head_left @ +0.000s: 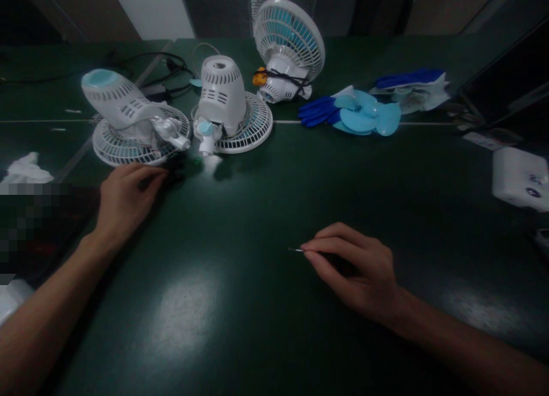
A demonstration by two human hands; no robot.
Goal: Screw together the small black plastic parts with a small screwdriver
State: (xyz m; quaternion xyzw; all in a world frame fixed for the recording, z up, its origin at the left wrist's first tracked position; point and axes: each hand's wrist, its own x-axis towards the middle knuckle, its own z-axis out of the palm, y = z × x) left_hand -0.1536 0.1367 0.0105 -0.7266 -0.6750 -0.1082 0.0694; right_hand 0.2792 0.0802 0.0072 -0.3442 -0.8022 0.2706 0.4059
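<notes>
My right hand (355, 270) is over the middle right of the green table (240, 213). Its thumb and fingertips pinch a thin, short metal piece (295, 249) that points left; its exact kind is too small to tell. At the left, my left hand (128, 196) has its thumb and fingertips together beside the front edge of a white fan lying grille down (128, 110). Something dark lies at those fingertips, but I cannot make out what it is. A second white fan (221, 93) rests grille down just to the right of the first.
Farther back stands a third fan (289, 42) with its cord wrapped round it. Blue gloves (319, 110) and light-blue fan blades (369, 115) lie right of it. A white box (520, 178) sits at the right edge, crumpled white tissue (28, 168) at the left. Black cables (171, 64) trail behind.
</notes>
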